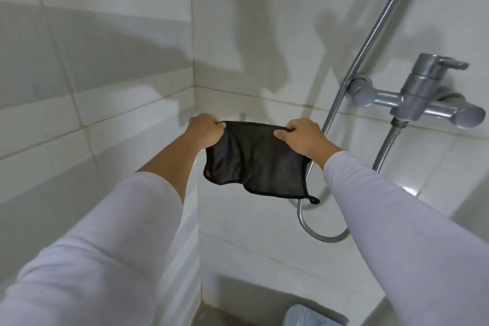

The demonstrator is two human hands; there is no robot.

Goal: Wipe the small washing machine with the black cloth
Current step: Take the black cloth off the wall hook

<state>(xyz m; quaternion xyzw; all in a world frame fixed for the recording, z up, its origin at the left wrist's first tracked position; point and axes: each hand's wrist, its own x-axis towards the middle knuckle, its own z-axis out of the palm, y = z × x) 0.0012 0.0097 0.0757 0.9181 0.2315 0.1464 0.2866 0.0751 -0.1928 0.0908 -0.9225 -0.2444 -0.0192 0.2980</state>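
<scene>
White tiled wall [119,87], meeting at a corner ahead of you. Chrome shower mixer [415,95] and hose [370,42], to your right. Black cloth [254,159], stretched in the air between your hands: left hand [205,130] and right hand [301,137] each pinch a top corner.

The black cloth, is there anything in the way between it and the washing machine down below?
Nothing visible. Both hands, left and right, hold the black cloth up near the wall corner. Only bare tile shows between it and the washing machine, barely visible at the bottom edge.
</scene>
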